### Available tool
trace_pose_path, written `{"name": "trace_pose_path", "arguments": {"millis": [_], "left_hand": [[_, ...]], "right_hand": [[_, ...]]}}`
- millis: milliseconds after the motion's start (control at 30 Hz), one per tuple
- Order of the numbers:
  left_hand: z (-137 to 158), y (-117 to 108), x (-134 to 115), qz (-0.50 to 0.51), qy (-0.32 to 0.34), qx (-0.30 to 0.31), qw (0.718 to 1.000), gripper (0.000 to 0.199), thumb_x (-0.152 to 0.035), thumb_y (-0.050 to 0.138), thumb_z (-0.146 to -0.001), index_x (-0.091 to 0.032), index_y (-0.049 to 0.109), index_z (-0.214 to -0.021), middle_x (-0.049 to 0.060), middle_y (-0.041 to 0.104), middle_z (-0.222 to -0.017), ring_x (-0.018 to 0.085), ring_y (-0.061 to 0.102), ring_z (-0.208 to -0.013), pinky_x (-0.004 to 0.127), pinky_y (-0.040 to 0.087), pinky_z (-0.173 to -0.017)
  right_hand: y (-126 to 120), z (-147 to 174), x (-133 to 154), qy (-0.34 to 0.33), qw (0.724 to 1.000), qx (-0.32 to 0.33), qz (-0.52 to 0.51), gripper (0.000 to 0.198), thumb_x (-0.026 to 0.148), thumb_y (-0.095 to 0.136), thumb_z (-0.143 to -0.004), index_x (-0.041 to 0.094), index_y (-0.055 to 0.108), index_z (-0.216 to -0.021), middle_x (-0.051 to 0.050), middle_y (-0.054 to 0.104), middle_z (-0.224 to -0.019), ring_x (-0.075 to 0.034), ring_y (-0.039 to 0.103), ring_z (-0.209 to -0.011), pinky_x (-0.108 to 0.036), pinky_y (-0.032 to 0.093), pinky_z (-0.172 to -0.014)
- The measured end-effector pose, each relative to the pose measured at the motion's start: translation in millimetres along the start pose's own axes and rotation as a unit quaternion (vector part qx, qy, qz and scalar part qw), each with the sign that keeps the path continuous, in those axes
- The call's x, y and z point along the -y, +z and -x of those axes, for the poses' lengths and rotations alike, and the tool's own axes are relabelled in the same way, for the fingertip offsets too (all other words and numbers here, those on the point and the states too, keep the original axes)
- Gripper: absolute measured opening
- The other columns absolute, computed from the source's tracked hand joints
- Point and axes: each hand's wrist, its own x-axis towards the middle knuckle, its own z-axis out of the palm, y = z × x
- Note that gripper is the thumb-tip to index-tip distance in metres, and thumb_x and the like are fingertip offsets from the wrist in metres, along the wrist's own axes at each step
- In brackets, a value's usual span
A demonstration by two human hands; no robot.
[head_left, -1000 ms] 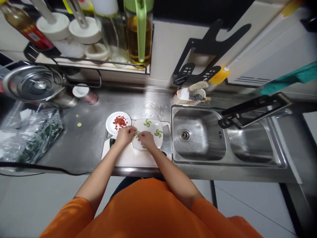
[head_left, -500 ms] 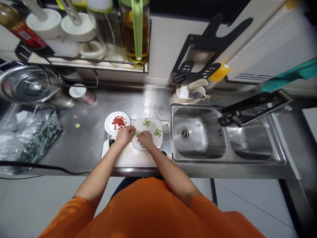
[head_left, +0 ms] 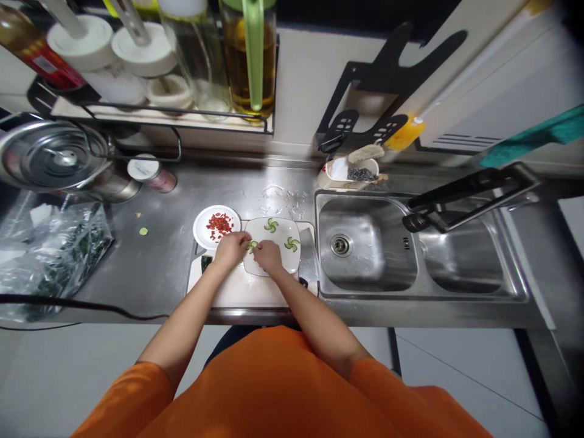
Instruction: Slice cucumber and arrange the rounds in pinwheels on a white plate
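Observation:
A white squarish plate point(head_left: 281, 255) lies on a white cutting board point(head_left: 246, 292). Pinwheels of green-edged cucumber slices sit on it, one at the far side point(head_left: 271, 225) and one at the right point(head_left: 292, 244). At its left edge, more cucumber slices point(head_left: 252, 246) show between my two hands. My left hand point(head_left: 232, 249) is closed in a pinch over the left rim, fingertips at these slices. From the right, my right hand point(head_left: 268, 255) meets them with fingers curled together. Whatever either hand pinches is hidden or too small to make out.
A round white plate of small red pieces point(head_left: 205, 238) stands behind my left hand. Dark green cucumber point(head_left: 205, 263) lies on the board. A double sink point(head_left: 369, 243) is at the right; a plastic bag of greens point(head_left: 68, 261), a pink jar point(head_left: 157, 177) and a pot point(head_left: 59, 158) are left.
My right hand has shifted very slightly and its fingers are curled tighter. My left hand stays almost still at the plate's left edge. The plates have not visibly moved.

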Motion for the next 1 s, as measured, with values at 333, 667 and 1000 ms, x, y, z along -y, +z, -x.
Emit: {"name": "trace_pose_path", "arguments": {"millis": [333, 667, 1000], "left_hand": [[3.6, -3.2, -7.4, -0.032, 0.003, 0.01, 0.999, 0.02, -0.017, 0.049, -0.076, -0.019, 0.067, -0.084, 0.003, 0.068, -0.08, 0.017, 0.057, -0.073, 0.026, 0.039, -0.069], [1.9, 3.9, -3.7, -0.073, 0.013, 0.0, 0.997, 0.02, -0.019, 0.048, -0.08, -0.019, 0.065, -0.089, 0.007, 0.066, -0.088, 0.02, 0.057, -0.083, 0.029, 0.041, -0.073], [2.1, 7.0, -1.0, -0.044, 0.023, -0.036, 0.998, 0.019, -0.019, 0.051, -0.079, -0.018, 0.065, -0.092, 0.008, 0.063, -0.093, 0.022, 0.056, -0.089, 0.032, 0.044, -0.079]], "right_hand": [[-0.4, 5.5, 6.1, -0.001, 0.992, -0.029, 0.123, 0.017, 0.024, 0.05, -0.085, 0.015, 0.065, -0.085, -0.008, 0.068, -0.085, -0.019, 0.061, -0.081, -0.025, 0.039, -0.065], [1.6, 9.8, 8.3, -0.01, 0.985, -0.04, 0.169, 0.022, 0.022, 0.042, -0.087, 0.015, 0.061, -0.095, -0.011, 0.067, -0.09, -0.022, 0.061, -0.085, -0.027, 0.039, -0.062], [1.4, 9.8, 8.5, -0.021, 0.985, -0.04, 0.165, 0.018, 0.022, 0.044, -0.088, 0.016, 0.059, -0.093, -0.01, 0.066, -0.088, -0.021, 0.06, -0.083, -0.027, 0.037, -0.064]]}}
